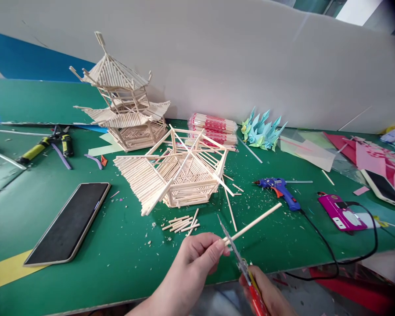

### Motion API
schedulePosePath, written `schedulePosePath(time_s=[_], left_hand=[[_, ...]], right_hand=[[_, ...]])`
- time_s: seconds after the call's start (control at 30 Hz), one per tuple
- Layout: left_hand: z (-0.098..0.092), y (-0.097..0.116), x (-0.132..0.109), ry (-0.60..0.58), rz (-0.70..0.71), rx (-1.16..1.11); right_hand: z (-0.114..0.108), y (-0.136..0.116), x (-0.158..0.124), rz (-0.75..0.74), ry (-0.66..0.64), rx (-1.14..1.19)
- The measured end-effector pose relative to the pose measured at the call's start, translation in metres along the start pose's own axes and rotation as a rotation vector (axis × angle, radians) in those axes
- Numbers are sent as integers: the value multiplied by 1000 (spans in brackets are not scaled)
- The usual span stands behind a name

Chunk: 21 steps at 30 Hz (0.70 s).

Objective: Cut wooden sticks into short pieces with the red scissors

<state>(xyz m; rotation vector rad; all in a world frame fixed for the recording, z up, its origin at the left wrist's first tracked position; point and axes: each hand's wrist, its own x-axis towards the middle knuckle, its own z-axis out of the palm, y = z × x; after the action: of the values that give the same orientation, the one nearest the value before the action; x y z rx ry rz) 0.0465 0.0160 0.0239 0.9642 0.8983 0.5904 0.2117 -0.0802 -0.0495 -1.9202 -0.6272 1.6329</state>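
A smooth green tabletop [118, 281] ran from its near edge back to a pale grey wall [217, 57]. By that edge the right hand [266, 287] was wrapped round a red-handled, metal-bladed cutter [244, 267]; the left hand [200, 254] pinched the near end of a thin round wooden stick [256, 223], the blade crossing it. Leftward, room stretched to a large black phone [69, 224]; farther, short wooden sticks [179, 224] lay before a six-sided wooden-stick frame [191, 188].

Pale wooden stick [255, 223], slanting up rightward, red-handled cutting tool [242, 264], metal blade tilted across stick's lower end
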Motion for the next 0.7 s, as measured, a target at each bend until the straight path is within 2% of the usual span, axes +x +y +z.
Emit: schedulePosePath(time_s=[0.1, 0.2, 0.3, 0.43, 0.57, 0.7], left_hand=[[0, 4, -1, -36, -96, -199], [-1, 8, -2, -40, -110, -244], [-1, 9, -2, -12, -62, -115], [1, 6, -3, 84, 101, 169], [2, 1, -4, 77, 251, 333], [-2, -8, -2, 104, 587, 605]], right_hand=[[1, -12, -6, 158, -11, 114], [0, -12, -5, 149, -17, 87], [-2, -5, -2, 97, -12, 30], [-1, -2, -1, 54, 43, 4], [1, -11, -5, 56, 32, -11], [2, -20, -9, 20, -20, -139]])
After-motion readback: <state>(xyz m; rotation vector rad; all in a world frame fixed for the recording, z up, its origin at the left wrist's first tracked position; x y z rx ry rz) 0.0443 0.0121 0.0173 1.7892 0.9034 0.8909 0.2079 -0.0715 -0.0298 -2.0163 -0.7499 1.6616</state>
